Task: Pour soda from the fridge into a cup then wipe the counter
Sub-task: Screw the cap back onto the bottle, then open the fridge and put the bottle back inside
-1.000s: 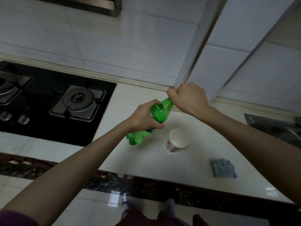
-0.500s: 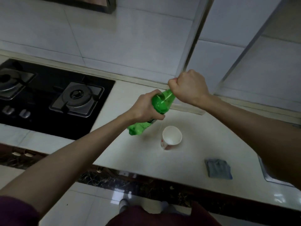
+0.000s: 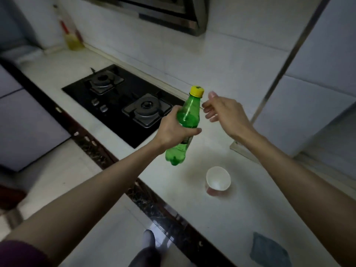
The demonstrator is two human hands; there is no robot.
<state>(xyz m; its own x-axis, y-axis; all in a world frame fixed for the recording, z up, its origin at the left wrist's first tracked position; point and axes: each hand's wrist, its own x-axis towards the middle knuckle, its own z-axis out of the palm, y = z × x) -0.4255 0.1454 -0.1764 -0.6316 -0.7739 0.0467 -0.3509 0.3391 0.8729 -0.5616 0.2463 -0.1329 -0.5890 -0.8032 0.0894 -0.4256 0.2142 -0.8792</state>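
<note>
My left hand (image 3: 174, 130) grips a green soda bottle (image 3: 187, 116) around its middle and holds it nearly upright above the counter (image 3: 212, 212). A yellow cap (image 3: 196, 91) sits on the bottle's neck. My right hand (image 3: 225, 111) hovers just right of the neck with its fingers spread, holding nothing. A white paper cup (image 3: 218, 180) with a red print stands upright on the counter, below and to the right of the bottle. A blue-grey cloth (image 3: 269, 251) lies on the counter near its front edge at the lower right.
A black two-burner gas hob (image 3: 123, 105) is set into the counter left of the bottle. A range hood (image 3: 173, 16) hangs above it. A yellow bottle (image 3: 72, 38) stands in the far left corner. A tall white cabinet side (image 3: 317, 83) rises on the right.
My right hand has come off the bottle's cap and opened, so the yellow cap now shows. The camera has swung, and the hob now lies further back and to the left.
</note>
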